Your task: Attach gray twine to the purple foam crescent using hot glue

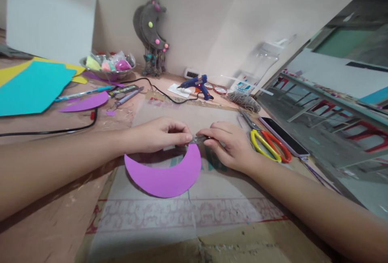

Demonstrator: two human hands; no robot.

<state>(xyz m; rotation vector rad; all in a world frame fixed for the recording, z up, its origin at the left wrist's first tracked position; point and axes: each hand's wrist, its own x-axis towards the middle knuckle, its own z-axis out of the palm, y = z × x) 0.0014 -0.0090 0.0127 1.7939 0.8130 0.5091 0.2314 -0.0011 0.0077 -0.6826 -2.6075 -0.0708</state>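
A purple paper crescent (165,178) lies low over the covered work surface, its horns turned upward. My left hand (154,134) pinches the crescent's right tip between thumb and fingers. Just to the right, my right hand (228,143) is closed in a pinch on a short bit of grey yarn (198,138) that sits against the same tip. The fingertips of both hands are close together, and exactly how the yarn lies on the paper is hard to make out.
Scissors (266,143) and a phone (283,135) lie right of my right hand. Behind stand a blue glue gun (195,85) and a grey yarn skein (244,101). At left are teal card (36,89), a purple offcut (86,103), a bowl (107,73) and a black cord (60,132).
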